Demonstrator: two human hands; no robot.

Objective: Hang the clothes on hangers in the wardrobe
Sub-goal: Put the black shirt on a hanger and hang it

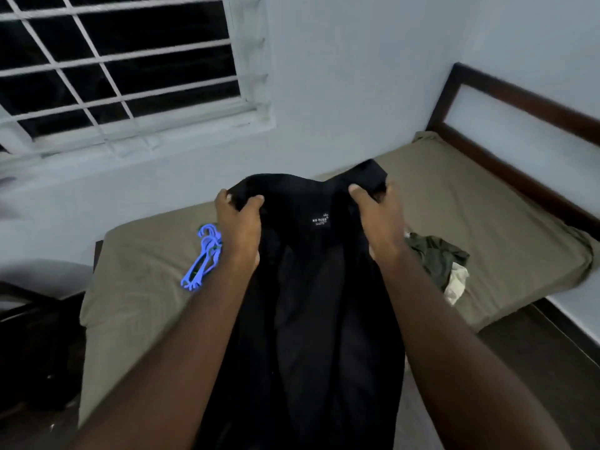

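A black garment [311, 287] with a small white label near its collar hangs in front of me above the bed. My left hand [238, 222] grips its left shoulder and my right hand [376, 216] grips its right shoulder, so it is held up by both. Blue plastic hangers [203, 261] lie stacked on the bed, just left of my left wrist. A dark green garment [435, 254] and a pale cloth [456, 284] lie crumpled on the bed to the right of my right arm. No wardrobe is in view.
The bed [487, 228] has an olive sheet and a dark wooden headboard [519, 102] at the right. A barred window [123, 66] is in the wall at the upper left. Dark floor [535, 352] runs along the bed's right side. Dark furniture [35, 336] stands at the left.
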